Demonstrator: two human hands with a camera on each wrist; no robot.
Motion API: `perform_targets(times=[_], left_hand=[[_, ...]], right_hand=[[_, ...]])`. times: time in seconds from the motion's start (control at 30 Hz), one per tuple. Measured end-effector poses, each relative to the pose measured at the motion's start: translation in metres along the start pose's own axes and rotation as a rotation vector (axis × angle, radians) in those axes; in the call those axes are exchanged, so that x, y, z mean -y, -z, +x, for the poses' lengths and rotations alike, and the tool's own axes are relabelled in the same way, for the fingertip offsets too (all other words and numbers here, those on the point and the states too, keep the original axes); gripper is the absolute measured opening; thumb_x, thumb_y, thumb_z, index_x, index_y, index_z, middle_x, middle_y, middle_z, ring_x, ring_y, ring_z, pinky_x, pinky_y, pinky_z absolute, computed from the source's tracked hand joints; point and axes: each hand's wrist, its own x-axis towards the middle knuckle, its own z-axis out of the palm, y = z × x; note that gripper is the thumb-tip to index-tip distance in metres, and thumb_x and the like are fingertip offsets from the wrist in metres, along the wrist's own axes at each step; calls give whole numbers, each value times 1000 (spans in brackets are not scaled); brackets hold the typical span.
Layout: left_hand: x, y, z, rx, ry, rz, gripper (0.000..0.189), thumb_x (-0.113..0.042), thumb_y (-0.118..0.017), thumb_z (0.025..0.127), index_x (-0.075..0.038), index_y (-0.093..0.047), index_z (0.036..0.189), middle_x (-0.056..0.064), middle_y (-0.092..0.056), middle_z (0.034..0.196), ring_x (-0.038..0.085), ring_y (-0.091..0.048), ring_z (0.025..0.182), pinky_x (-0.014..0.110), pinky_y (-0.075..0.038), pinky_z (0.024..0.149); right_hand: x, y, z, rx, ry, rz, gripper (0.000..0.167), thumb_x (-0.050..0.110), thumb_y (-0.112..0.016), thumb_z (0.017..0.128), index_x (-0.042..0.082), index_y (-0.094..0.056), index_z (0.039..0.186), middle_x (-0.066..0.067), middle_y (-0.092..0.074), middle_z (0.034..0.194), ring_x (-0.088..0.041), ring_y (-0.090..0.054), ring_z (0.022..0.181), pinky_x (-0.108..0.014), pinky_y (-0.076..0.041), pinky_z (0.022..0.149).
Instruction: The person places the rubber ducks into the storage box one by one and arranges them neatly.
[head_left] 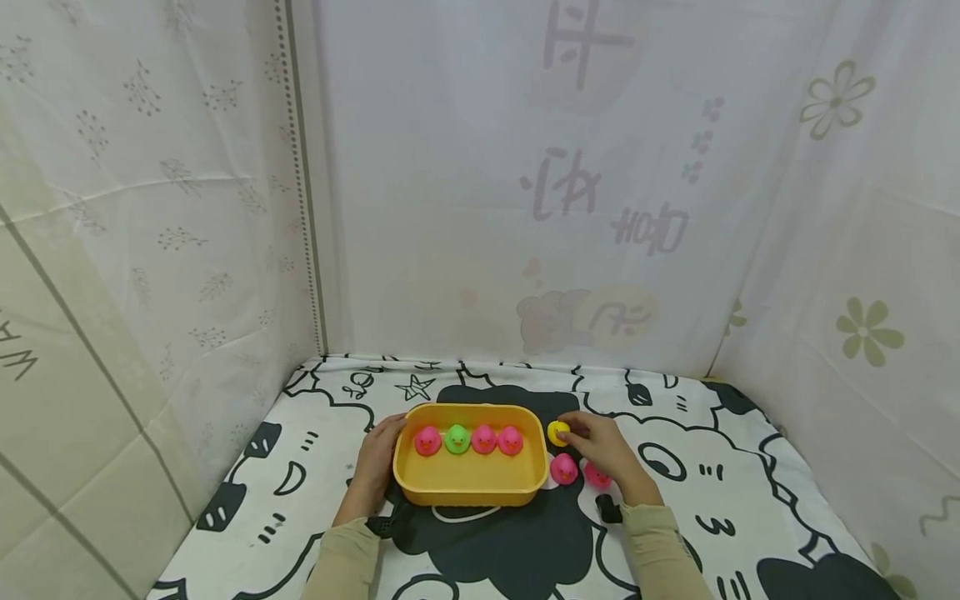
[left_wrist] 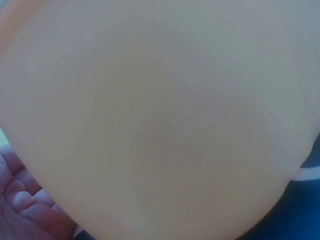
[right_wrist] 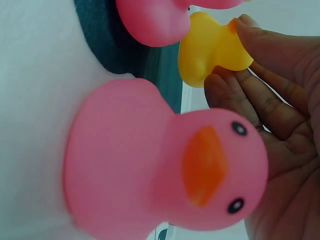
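My left hand [head_left: 377, 450] holds the left end of a yellow plastic tray [head_left: 472, 483], its fingers at the rim. The tray wall [left_wrist: 165, 125] fills most of the left wrist view and hides part of that hand. Between thumb and fingers, my right hand [head_left: 603, 450] pinches a small yellow rubber duck [right_wrist: 200, 50] just beyond the tray's right end. Inside the tray, a row of rubber ducks has a green duck [head_left: 457, 439] among pink ones. A pink duck [head_left: 564, 469] lies beside the tray, and another pink duck [right_wrist: 125, 160] sits under my right hand.
A white cloth with black cartoon drawings [head_left: 315, 500] covers the table. Pale printed curtains [head_left: 450, 183] enclose the back and both sides. A black strap [head_left: 380, 526] sits at my left wrist.
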Motion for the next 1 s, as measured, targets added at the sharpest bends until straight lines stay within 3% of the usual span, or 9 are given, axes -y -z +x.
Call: perform_targets(times=[0.43,1.0], left_hand=[[1,-1,1,-7,-3,-14,50,-42,-52,102,-9,-58,139,13,-55,143,28,-50,132,46,-39,113],[2,-1,1,-22,-19,-8,50,-41,-53,102,-7,-60,137,14,-57,141,28,-51,130,46,-40,113]], right_hand=[[2,1,-1,-37,-7,25,30,26,-75,91,22,-70,121,3,-71,110,-20,-69,102,-38,-58,90],[12,1,-1,-123,71,41,30,27,-76,91,21,-71,120,1,-72,111,-21,-71,102,-37,-58,89]])
